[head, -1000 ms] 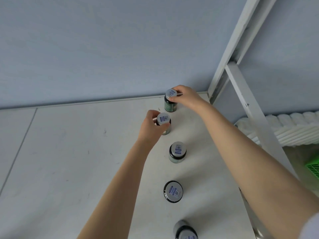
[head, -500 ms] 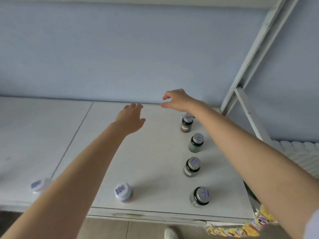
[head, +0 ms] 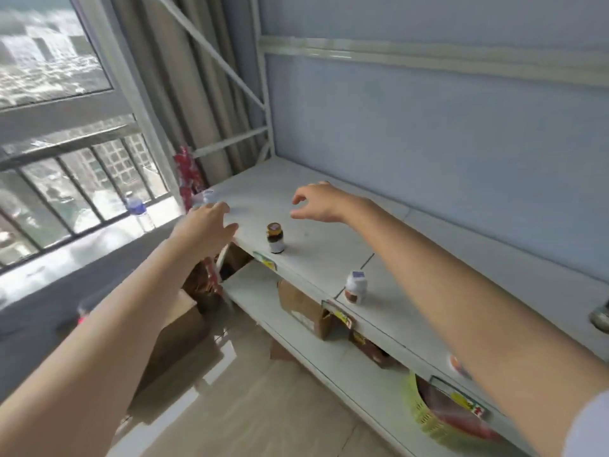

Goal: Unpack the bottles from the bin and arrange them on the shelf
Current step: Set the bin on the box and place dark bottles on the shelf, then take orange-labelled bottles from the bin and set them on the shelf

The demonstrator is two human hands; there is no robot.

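Note:
The white shelf (head: 313,255) runs from the middle to the lower right. A small brown bottle (head: 275,238) with a white label stands near its front edge. A white bottle (head: 356,287) with a blue-labelled cap stands farther right. Part of another bottle (head: 601,316) shows at the right border. My left hand (head: 206,227) hovers empty, fingers spread, at the shelf's front left corner. My right hand (head: 321,202) floats above the shelf behind the brown bottle, fingers apart, holding nothing. No bin with bottles is visible.
Cardboard boxes (head: 304,308) sit on the lower shelf, and a green basket (head: 420,413) is at lower right. A brown box (head: 179,328) stands on the floor. A window with a railing (head: 66,179) and a water bottle (head: 138,211) is on the left.
The view has swung left from the row of bottles toward the window end of the shelf. Both hands let go of the bottles a second ago and now hang empty.

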